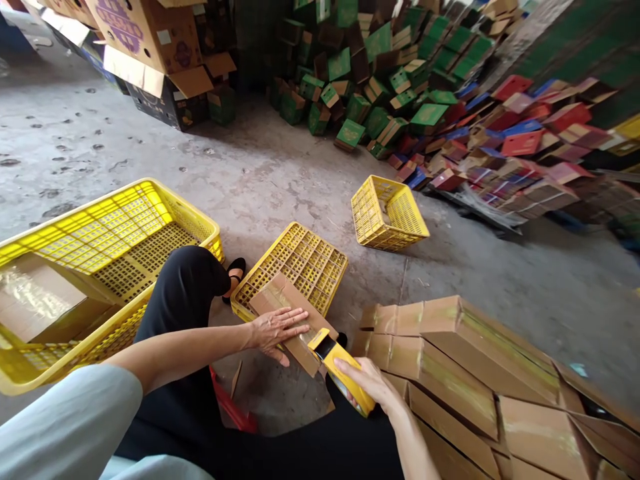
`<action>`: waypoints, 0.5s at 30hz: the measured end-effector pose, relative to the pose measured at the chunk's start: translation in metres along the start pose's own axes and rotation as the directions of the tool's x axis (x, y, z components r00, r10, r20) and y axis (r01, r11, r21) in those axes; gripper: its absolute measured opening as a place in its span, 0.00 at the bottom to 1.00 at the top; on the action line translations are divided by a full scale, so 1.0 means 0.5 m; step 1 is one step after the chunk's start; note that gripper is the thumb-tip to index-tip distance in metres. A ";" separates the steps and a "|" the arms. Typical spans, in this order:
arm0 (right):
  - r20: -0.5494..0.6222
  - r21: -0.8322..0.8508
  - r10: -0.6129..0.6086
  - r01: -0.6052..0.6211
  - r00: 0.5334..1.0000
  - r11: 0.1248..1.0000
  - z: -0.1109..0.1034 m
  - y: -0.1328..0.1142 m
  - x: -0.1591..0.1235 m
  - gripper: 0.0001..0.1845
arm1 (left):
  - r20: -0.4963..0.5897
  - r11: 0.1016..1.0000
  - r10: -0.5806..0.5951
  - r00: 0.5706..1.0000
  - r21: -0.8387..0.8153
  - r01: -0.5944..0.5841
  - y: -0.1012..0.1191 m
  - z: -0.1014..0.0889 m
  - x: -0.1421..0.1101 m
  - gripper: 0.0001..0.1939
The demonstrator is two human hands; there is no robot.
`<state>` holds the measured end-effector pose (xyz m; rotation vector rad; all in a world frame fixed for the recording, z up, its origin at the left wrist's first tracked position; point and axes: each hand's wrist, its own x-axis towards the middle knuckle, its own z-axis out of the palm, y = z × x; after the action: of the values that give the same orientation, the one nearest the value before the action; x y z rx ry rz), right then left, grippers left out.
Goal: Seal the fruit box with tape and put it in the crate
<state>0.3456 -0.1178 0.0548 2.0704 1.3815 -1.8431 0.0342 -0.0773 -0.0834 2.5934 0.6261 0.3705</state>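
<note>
A brown cardboard box (280, 295) lies across an upturned yellow plastic crate (316, 261) in front of my knees. My left hand (280, 331) presses flat on the box's top, fingers stretched out. In my right hand (367, 383) is a yellow tape dispenser (345, 373), its head touching the near right end of the box. My fingers wrap round its body. Part of the box is covered by my left hand and the dispenser.
On the left stands a large yellow crate (197, 217) with a taped carton (37, 300) inside. Flattened or stacked cartons (450, 373) fill the right. A smaller yellow crate (390, 212) sits farther off. Green boxes (350, 133) and red and blue boxes (523, 142) pile up behind.
</note>
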 end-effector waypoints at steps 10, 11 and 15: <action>-0.038 0.035 -0.083 0.085 0.996 0.996 0.052 -0.095 0.070 0.29 | 0.084 0.999 -0.028 0.996 0.040 0.024 -0.120 -0.090 -0.027 0.51; -0.032 0.041 -0.076 0.077 0.997 0.996 0.051 -0.101 0.075 0.29 | 0.078 0.998 -0.042 0.996 0.051 0.039 -0.113 -0.089 -0.027 0.53; 0.002 0.046 -0.063 0.063 0.998 0.997 0.042 -0.091 0.086 0.29 | -0.003 0.998 -0.047 0.999 0.031 0.047 -0.057 -0.054 -0.018 0.56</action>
<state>0.2964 -0.0778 0.0364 2.0676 1.4327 -1.9193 0.0066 -0.0494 -0.0750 2.6030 0.6977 0.3514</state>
